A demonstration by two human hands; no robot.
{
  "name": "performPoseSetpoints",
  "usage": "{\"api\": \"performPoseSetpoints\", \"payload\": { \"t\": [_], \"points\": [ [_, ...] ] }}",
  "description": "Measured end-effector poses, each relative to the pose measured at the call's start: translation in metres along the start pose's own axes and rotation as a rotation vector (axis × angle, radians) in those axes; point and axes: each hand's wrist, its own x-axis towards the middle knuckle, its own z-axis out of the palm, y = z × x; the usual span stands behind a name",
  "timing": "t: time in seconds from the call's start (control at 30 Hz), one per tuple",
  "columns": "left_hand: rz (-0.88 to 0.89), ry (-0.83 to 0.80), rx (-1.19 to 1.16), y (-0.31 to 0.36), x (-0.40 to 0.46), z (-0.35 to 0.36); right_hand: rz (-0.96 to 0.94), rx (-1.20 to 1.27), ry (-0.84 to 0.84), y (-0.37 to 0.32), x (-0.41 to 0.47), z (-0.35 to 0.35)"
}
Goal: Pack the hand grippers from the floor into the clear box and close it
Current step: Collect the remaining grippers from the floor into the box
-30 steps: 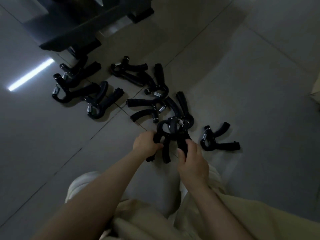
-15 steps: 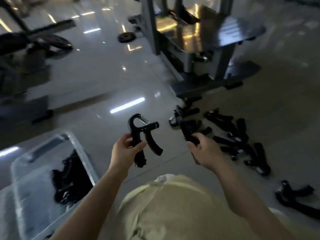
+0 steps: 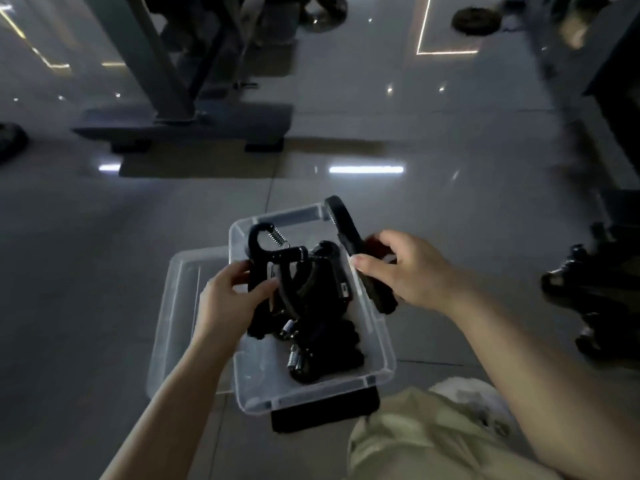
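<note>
The clear box stands open on the floor in front of me, with several black hand grippers piled inside. My left hand holds one black hand gripper by a handle over the box's left side, its spring end up. My right hand grips a second black hand gripper above the box's right rim. The clear lid lies flat on the floor just left of the box.
More black hand grippers lie on the floor at the right edge. A gym machine's base stands beyond the box, another dark frame at the far right. A black pad sticks out under the box; my knee is beside it.
I have turned left from the pile of hand grippers on the floor to the box. Both hands carried a hand gripper each and now hold them over the box.
</note>
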Motion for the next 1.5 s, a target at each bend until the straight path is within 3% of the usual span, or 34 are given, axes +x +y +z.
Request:
{"api": "performPoseSetpoints", "payload": {
  "t": [0.2,0.33,0.4,0.53,0.63,0.8,1.0,1.27,1.37,1.43,1.5],
  "points": [
    [-0.003,-0.075,0.301,-0.03,0.021,0.0,0.094,0.101,0.052,0.021,0.032,0.037],
    [-0.025,-0.149,0.379,-0.045,0.017,0.02,0.112,0.15,0.052,0.029,0.031,0.04],
    [-0.085,-0.132,0.302,-0.056,0.015,0.027,0.107,0.159,0.051,0.033,0.027,0.039],
    [-0.338,-0.021,-0.149,-0.075,0.0,0.043,0.088,0.177,0.053,0.037,0.017,0.041],
    [-0.368,0.09,-0.214,-0.073,-0.008,0.056,0.064,0.191,0.038,0.037,0.01,0.043],
    [0.038,0.114,0.317,-0.047,0.007,0.038,0.048,0.198,-0.003,0.041,0.004,0.041],
    [0.346,-0.211,1.106,0.006,0.061,0.014,0.051,0.227,-0.013,0.042,0.004,0.035],
    [0.455,-0.384,0.841,0.01,0.101,0.017,0.06,0.271,0.054,0.05,0.002,0.025],
    [0.777,-0.636,1.154,-0.014,0.123,0.027,0.059,0.285,0.094,0.051,0.007,0.028],
    [0.849,-0.805,1.459,-0.032,0.127,0.037,0.047,0.274,0.108,0.049,0.011,0.034],
    [0.9,-0.871,1.621,-0.049,0.125,0.045,0.023,0.254,0.099,0.046,0.014,0.041]
  ]
}}
